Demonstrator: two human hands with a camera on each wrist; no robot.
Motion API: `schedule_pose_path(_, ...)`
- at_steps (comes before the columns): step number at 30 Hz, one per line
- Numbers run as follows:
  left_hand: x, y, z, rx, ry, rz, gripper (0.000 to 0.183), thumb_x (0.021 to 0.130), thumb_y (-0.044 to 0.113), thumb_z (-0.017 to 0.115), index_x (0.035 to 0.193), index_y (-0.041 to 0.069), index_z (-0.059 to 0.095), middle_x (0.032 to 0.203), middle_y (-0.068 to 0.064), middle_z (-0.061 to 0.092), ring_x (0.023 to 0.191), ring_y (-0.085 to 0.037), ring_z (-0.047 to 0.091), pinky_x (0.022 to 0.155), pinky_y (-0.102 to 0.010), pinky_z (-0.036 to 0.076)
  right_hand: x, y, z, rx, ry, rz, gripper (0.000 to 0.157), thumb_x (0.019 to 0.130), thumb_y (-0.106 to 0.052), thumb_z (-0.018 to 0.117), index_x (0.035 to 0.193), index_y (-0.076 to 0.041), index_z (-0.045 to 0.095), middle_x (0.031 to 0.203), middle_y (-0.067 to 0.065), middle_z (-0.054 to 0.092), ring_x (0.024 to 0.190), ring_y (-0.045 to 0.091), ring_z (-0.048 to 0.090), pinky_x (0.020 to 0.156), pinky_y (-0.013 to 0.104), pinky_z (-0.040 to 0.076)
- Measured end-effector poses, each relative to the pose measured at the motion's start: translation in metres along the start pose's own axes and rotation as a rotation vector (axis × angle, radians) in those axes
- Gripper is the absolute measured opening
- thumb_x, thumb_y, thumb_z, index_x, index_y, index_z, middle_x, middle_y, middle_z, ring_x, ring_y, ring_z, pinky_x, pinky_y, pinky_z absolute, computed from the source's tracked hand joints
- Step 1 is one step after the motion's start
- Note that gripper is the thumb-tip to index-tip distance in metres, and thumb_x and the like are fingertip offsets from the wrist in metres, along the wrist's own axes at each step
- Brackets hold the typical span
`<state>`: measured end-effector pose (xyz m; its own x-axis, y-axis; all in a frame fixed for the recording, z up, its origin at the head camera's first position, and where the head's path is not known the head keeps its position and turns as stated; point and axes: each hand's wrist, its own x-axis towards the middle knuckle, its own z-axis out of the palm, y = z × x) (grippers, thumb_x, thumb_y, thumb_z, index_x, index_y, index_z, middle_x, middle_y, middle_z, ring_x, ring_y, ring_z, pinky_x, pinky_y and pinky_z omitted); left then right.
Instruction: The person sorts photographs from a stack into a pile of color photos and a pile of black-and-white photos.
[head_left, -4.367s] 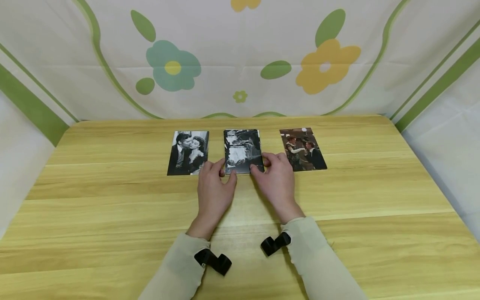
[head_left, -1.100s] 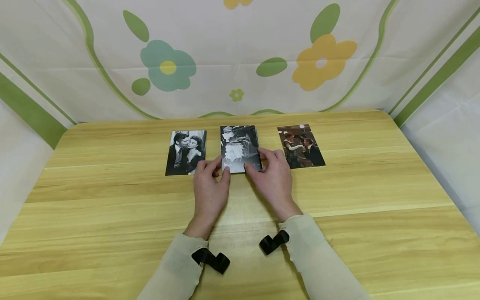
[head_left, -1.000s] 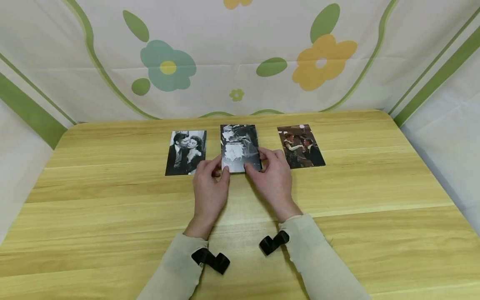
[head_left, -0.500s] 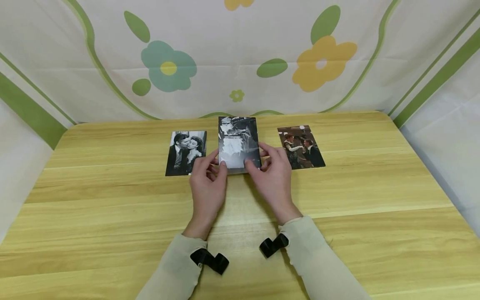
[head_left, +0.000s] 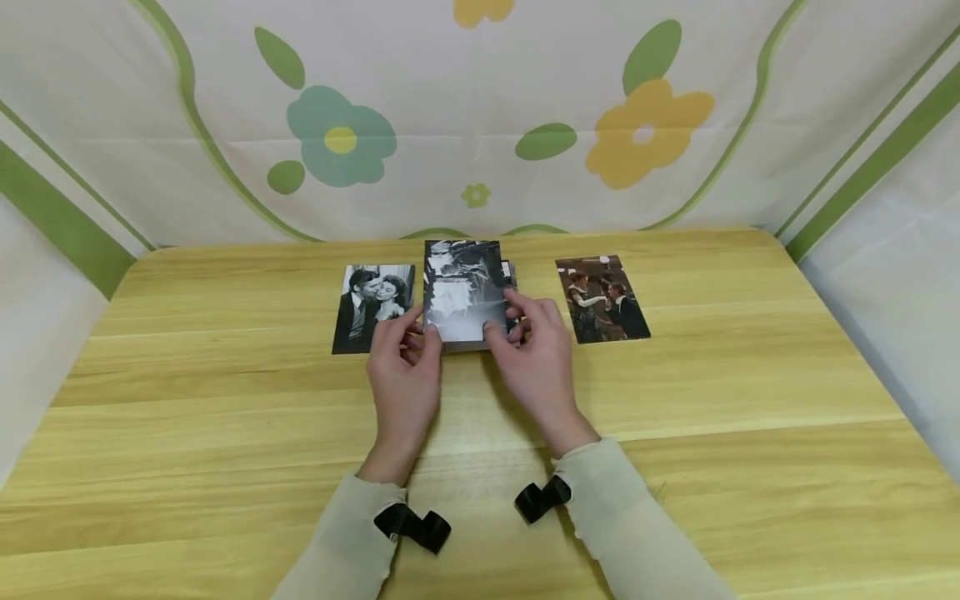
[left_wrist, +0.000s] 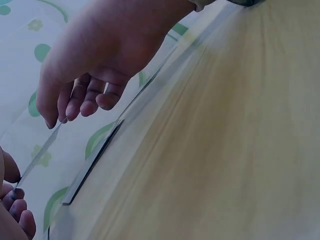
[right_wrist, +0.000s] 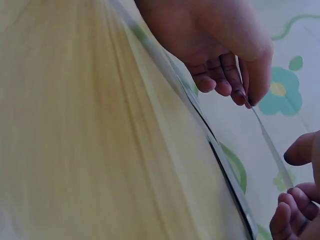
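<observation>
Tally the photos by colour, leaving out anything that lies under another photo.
Black-and-white: 2 (the held photo and the left photo)
Colour: 1 (the right photo)
Total: 3, without the partly covered photo beneath the held one.

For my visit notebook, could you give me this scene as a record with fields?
Held: glossy rectangular monochrome photo, raised
Left hand: pinches its near left corner
Right hand: fingers at its right edge
Beneath it: partly hidden photo
Left: flat rectangular monochrome couple photo
Right: flat rectangular colour photo
Surface: yellowish wooden table
</observation>
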<state>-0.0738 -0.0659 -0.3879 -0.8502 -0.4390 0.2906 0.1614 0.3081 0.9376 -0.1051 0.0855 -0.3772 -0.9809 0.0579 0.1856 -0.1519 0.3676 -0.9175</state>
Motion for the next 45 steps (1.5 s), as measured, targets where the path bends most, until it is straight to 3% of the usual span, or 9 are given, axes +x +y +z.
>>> schedule_pose_path(6,0.011,-0.005,-0.019,0.052,0.099,0.019,0.033,0.097,-0.003,0.066,0.129,-0.001,0.075,0.103,-0.016,0.061,0.084,-0.012,0.056,0.070,-0.012,0.046,-0.004,-0.012,0.022,-0.001,-0.102,-0.001,0.054,0.095,-0.007,0.077,0.147,-0.005,0.063,0.117,0.011,0.064,0.089,0.018,0.063,0.075,0.021,0.055)
schedule_pose_path(14,0.034,-0.012,-0.054,0.100,0.265,-0.088,0.032,0.094,-0.006,0.064,0.121,-0.001,0.079,0.096,0.005,0.055,0.082,-0.004,0.052,0.073,-0.015,0.044,-0.006,-0.033,0.066,-0.003,-0.191,-0.015,0.055,0.094,-0.007,0.075,0.148,-0.005,0.063,0.115,0.009,0.065,0.084,0.013,0.062,0.076,0.024,0.055)
schedule_pose_path(22,0.045,-0.014,-0.070,0.049,0.347,-0.182,0.030,0.093,-0.001,0.065,0.119,-0.002,0.079,0.096,0.007,0.055,0.084,-0.007,0.051,0.079,-0.021,0.043,-0.008,-0.049,0.083,-0.025,-0.242,-0.009,0.054,0.098,-0.013,0.073,0.150,-0.008,0.061,0.116,0.005,0.066,0.077,0.007,0.059,0.076,0.026,0.053)
schedule_pose_path(28,0.046,-0.015,-0.070,0.095,0.339,-0.180,0.028,0.093,-0.001,0.066,0.117,0.000,0.080,0.096,0.003,0.056,0.082,-0.006,0.052,0.075,-0.020,0.044,-0.005,-0.050,0.084,-0.065,-0.243,0.011,0.054,0.097,-0.013,0.073,0.150,-0.008,0.062,0.116,0.004,0.066,0.077,0.006,0.059,0.071,0.025,0.051)
schedule_pose_path(34,0.046,-0.019,-0.074,0.215,0.263,-0.217,0.028,0.094,0.004,0.068,0.120,0.000,0.079,0.098,-0.002,0.059,0.077,-0.005,0.051,0.070,-0.017,0.042,-0.002,-0.047,0.087,-0.131,-0.271,0.056,0.055,0.095,-0.012,0.072,0.149,-0.006,0.062,0.118,0.004,0.067,0.074,0.009,0.055,0.069,0.024,0.048)
schedule_pose_path(41,0.046,-0.021,-0.078,0.328,0.172,-0.232,0.032,0.095,0.005,0.067,0.124,-0.002,0.077,0.104,-0.014,0.062,0.083,-0.012,0.052,0.072,-0.019,0.041,-0.002,-0.045,0.093,-0.252,-0.302,0.083,0.055,0.095,-0.014,0.072,0.148,-0.005,0.062,0.116,0.004,0.065,0.095,0.018,0.061,0.084,0.032,0.055)
schedule_pose_path(45,0.046,-0.022,-0.078,0.369,0.154,-0.220,0.032,0.095,0.005,0.066,0.124,-0.004,0.076,0.107,-0.016,0.063,0.083,-0.013,0.051,0.073,-0.020,0.039,-0.001,-0.047,0.094,-0.318,-0.319,0.080,0.054,0.097,-0.016,0.071,0.150,-0.006,0.061,0.118,0.004,0.065,0.097,0.019,0.062,0.083,0.034,0.056)
